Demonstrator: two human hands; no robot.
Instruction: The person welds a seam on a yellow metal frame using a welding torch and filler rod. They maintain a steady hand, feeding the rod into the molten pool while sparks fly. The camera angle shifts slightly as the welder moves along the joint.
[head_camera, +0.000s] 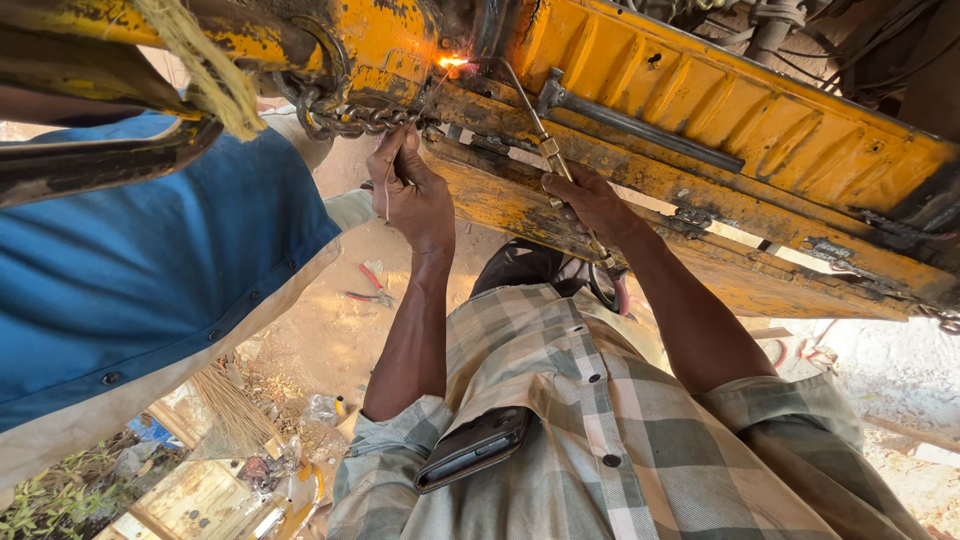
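A plaid shirt (600, 440) in pale green, grey and cream checks is worn, closed down the front by dark round buttons (611, 460). Both sleeves are rolled up to the elbows, the left cuff (395, 430) bunched in folds and the right cuff (790, 400) likewise. A chest pocket (470, 450) is seen, filled by a dark flat phone.

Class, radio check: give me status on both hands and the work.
Left hand holds thin filler rod. Right hand grips gas torch. Flame on yellow metal frame; chain beside it.
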